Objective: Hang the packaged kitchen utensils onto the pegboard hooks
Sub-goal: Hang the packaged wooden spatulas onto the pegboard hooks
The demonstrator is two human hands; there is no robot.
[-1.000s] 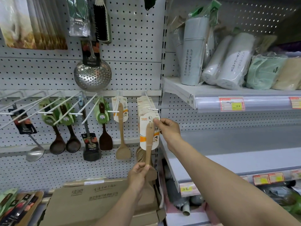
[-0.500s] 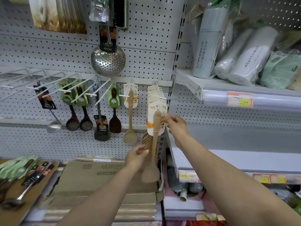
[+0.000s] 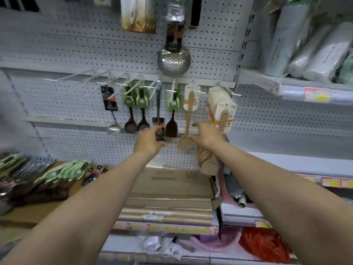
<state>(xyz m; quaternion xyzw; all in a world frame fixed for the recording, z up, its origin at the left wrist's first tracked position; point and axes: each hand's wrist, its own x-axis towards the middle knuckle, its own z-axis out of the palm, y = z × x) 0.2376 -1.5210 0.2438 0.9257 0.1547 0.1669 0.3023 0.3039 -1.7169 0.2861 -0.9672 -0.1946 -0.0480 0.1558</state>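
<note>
The pale wooden spatula on its white-and-orange card (image 3: 222,113) hangs foremost on the rightmost white hook (image 3: 234,94); next, I judge, take a green-carded utensil (image 3: 65,172) from the bench and thread its card hole squarely onto a free hook. The right hand (image 3: 205,134) is empty, fingers loosely spread; the left hand (image 3: 150,141) is at the black-carded turner (image 3: 159,129), and I cannot tell whether it grips. Cards and red-and-yellow price tags (image 3: 317,95) are too blurred to read.

Legible text: none. Print on cardboard box (image 3: 168,180), shelf price tag (image 3: 317,95) and utensil header cards (image 3: 222,109): present, too blurred to read.
</note>
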